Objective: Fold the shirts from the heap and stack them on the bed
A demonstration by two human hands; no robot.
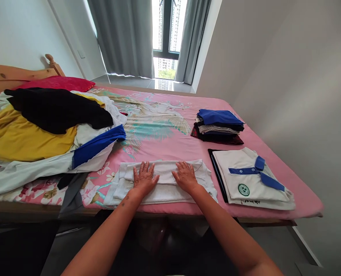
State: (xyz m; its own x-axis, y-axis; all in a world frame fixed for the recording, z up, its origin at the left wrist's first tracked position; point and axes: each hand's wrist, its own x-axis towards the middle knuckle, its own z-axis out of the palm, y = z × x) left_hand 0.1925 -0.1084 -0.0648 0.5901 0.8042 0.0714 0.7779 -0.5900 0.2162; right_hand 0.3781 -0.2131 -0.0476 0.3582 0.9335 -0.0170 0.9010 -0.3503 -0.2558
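Note:
A light grey garment (166, 193), folded into a long flat shape, lies at the near edge of the bed. My left hand (144, 178) rests flat on its left part with the fingers spread. On its right part lies my right hand (185, 176), also palm down with fingers stretched out. Both hands press on the cloth and hold nothing. Just right of the garment is a folded white polo shirt (230, 188) with a blue collar and a green round badge, lying on a dark folded piece.
A loose heap of clothes, with a black garment (58, 109) and a yellow one (29, 134), covers the bed's left side. Farther right stands a stack of folded clothes (219, 128), blue on top. The pink bedsheet (170, 147) reaches the wall; a red pillow (61, 82) lies by the headboard.

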